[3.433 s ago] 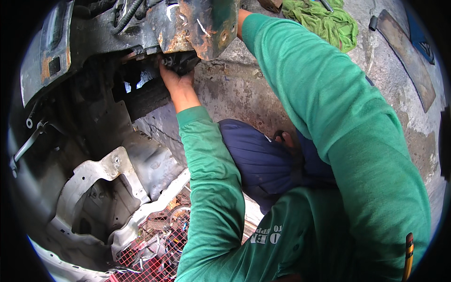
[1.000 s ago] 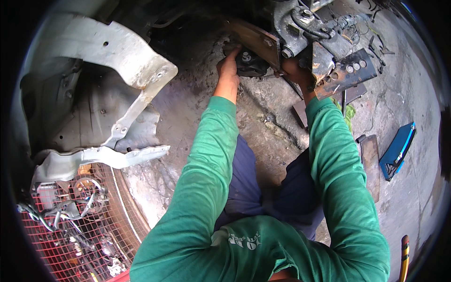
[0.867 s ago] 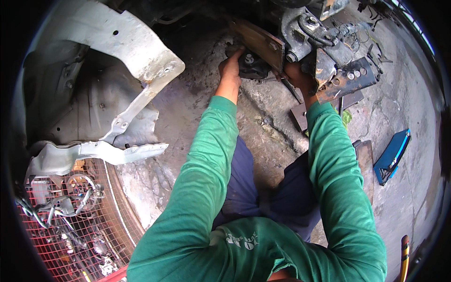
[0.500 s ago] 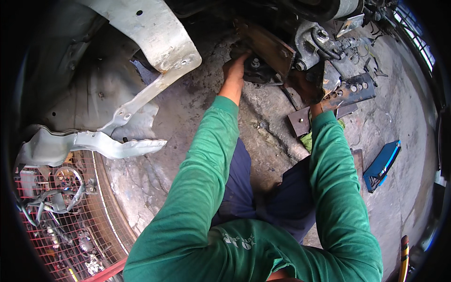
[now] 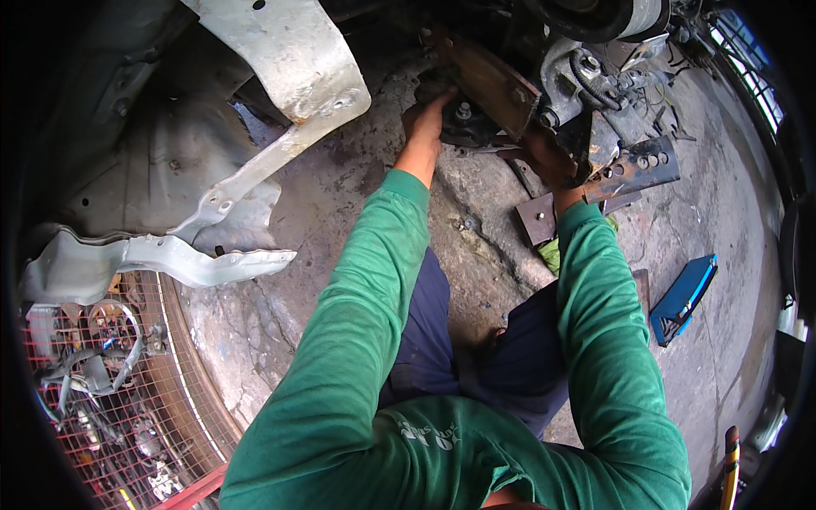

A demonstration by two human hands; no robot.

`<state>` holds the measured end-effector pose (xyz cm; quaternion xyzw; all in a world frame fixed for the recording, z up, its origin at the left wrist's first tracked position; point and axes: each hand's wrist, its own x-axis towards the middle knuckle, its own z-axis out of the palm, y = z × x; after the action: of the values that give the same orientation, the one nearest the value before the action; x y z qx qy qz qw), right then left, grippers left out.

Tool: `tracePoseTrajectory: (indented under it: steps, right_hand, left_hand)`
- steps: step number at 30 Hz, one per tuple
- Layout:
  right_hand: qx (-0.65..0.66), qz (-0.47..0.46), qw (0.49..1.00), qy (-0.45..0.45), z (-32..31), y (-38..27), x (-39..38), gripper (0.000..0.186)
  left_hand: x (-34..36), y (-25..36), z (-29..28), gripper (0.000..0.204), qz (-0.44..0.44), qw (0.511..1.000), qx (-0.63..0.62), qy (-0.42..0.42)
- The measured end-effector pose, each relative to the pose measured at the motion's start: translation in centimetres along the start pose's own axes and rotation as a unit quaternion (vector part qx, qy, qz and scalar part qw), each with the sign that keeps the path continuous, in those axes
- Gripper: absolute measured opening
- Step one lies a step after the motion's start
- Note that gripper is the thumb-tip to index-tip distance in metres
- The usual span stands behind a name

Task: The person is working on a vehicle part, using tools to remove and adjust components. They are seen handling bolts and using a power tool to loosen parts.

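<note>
My left hand [image 5: 422,124] is closed around the near left side of a black mount [image 5: 466,127], its thumb along the top. A bolt with a nut [image 5: 463,110] stands up from that mount. Above and to the right slants a rusty brown metal plate [image 5: 497,85]. My right hand [image 5: 551,161] reaches in under this plate's lower end, in shadow, its fingers pointing toward the mount; what they hold, if anything, is hidden. Beside its wrist juts a dark steel bar with holes [image 5: 633,168]. A thin metal piece [image 5: 484,150] shows at the mount's near edge.
A bent grey sheet-metal panel [image 5: 319,102] hangs at the left, above a red wire mesh [image 5: 161,357] with parts behind it. A metal joint with a ribbed hose [image 5: 565,81] is at the upper right. A blue box [image 5: 684,297] lies on the concrete floor [image 5: 722,221].
My right hand has moved left and a little up, under the rusty plate toward the black mount. My left hand keeps its place on the mount. The view has shifted slightly.
</note>
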<state>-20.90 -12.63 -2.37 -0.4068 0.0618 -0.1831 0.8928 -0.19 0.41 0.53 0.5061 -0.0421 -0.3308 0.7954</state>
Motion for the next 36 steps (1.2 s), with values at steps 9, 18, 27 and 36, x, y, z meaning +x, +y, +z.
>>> tracePoseTrajectory:
  steps: [9,18,27,36]
  right_hand:
    - [-0.42,-0.157,0.894,0.007,-4.2,0.7,1.2,0.049]
    - [-0.152,0.058,0.984,0.077,1.1,-0.4,0.3,0.049]
    - [-0.172,0.101,0.975,0.1,-0.2,0.9,0.6,0.042]
    - [-0.112,0.087,0.981,0.13,0.6,2.1,1.0,0.038]
  left_hand:
    - [-0.2,-0.5,1.0,0.05,-0.018,1.0,0.002,-0.02]
    - [1.2,-1.9,-1.7,0.053,-0.069,0.996,0.03,-0.039]
    - [1.3,-2.2,-3.8,0.075,-0.155,0.985,0.034,-0.065]
    - [3.7,-2.6,-5.2,0.097,-0.184,0.981,0.035,-0.044]
